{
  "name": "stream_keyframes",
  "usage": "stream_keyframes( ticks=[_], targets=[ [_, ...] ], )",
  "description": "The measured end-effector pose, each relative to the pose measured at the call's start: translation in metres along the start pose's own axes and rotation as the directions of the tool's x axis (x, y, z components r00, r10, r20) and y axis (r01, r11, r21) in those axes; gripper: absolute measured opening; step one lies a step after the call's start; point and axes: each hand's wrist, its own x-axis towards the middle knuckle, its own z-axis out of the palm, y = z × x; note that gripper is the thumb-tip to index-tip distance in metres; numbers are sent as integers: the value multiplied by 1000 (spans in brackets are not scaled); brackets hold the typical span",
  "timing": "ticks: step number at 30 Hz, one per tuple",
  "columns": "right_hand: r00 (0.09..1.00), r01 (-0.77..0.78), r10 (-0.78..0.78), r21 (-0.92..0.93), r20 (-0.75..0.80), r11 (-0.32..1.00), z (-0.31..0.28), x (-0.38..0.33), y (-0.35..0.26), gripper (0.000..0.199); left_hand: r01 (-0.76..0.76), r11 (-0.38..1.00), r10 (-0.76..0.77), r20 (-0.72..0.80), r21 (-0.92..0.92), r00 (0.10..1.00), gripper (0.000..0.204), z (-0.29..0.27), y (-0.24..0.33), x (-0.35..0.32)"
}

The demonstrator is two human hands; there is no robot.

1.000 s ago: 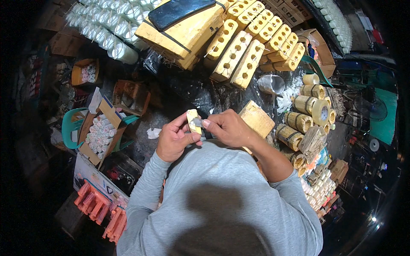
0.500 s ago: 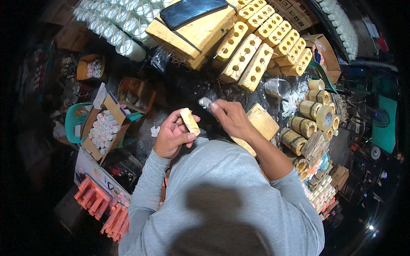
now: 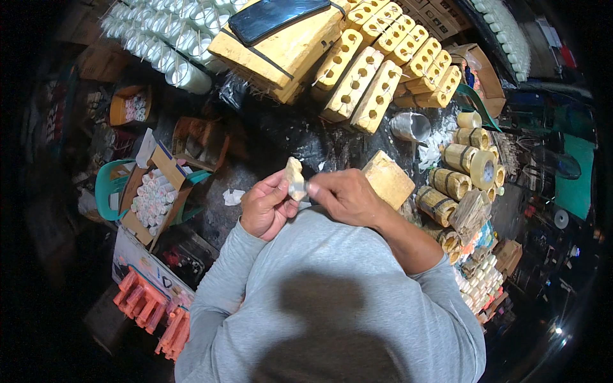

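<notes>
Pinched in my left hand (image 3: 267, 205) is a small cream-yellow mold-like piece (image 3: 294, 168), held upright over my lap. Fingers and thumb of that hand close around its lower end. My right hand (image 3: 345, 196) meets the piece from the right, its fingers bent together. Between the right fingertips and the piece shows a greyish-white bit (image 3: 297, 191), blurred; it looks like a wad of cloth or paper, but its kind is unclear. Right of my hands lies a pale yellow block (image 3: 389, 180) on the dark work surface.
Yellow blocks with round holes (image 3: 378, 97) stand in rows ahead. A phone (image 3: 274, 20) rests on a large yellow block (image 3: 255, 60). White glass-like cups (image 3: 188, 76) crowd the far left. Banded yellow cylinders (image 3: 450, 183), clear tape (image 3: 483, 170) and a metal can (image 3: 410, 127) are at right.
My right hand has come down and left, bringing the whitish bit against the piece. The left hand has shifted slightly right and turned the piece.
</notes>
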Motion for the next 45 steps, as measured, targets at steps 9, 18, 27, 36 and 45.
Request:
stream_keyframes(
  ticks=[9, 18, 27, 36, 45],
  targets=[
    [973, 39, -74, -162, -218, 986, -5, 1, -1, 34, -69, 996, 65, 57, 54, 996, 45, -3, 10, -1],
    [915, 170, -291, -388, -278, 906, -6, 3, 0, 35, -56, 998, 56, 65, 2, 996, 35, -1, 15, -3],
    [967, 165, -191, -162, -166, 973, 10, 3, 15, 32, -44, 999, 43, -31, -8, 999, 39, -2, 11, -12],
    [904, 210, -320, -357, -284, 910, 2, 3, 11, 27, -4, 992, 10, 42, -129, 999, 27, -5, 7, -8],
    [986, -94, 66, -186, -152, 978, 35, 18, 70, 38, -360, 689, 478, -20, 629, 878, 47, -25, 6, 12]
  ],
)
